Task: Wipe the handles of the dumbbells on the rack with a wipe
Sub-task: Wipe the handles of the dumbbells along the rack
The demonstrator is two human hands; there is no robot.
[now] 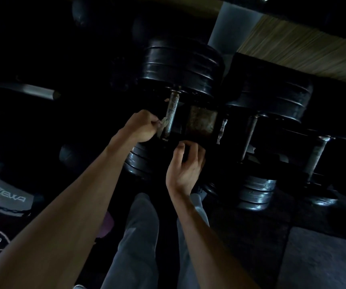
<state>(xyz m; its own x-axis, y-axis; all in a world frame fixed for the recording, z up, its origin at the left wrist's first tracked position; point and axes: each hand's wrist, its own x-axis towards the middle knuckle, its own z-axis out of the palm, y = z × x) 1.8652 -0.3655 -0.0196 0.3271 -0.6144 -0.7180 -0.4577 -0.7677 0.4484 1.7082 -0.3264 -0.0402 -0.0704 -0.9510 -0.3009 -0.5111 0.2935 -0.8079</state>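
A large black dumbbell lies on the dark rack, its worn metal handle running toward me between the far plates and the near plates. My left hand pinches a small pale wipe against the left side of that handle, near its lower end. My right hand hovers just right of the handle's near end, fingers loosely curled and holding nothing. Two more dumbbell handles lie further right.
A rusty plate of the rack sits between the first two dumbbells. A grey bar end juts in at the left. A padded grey object with lettering and a white cord lie at lower left. My grey trouser legs stand below.
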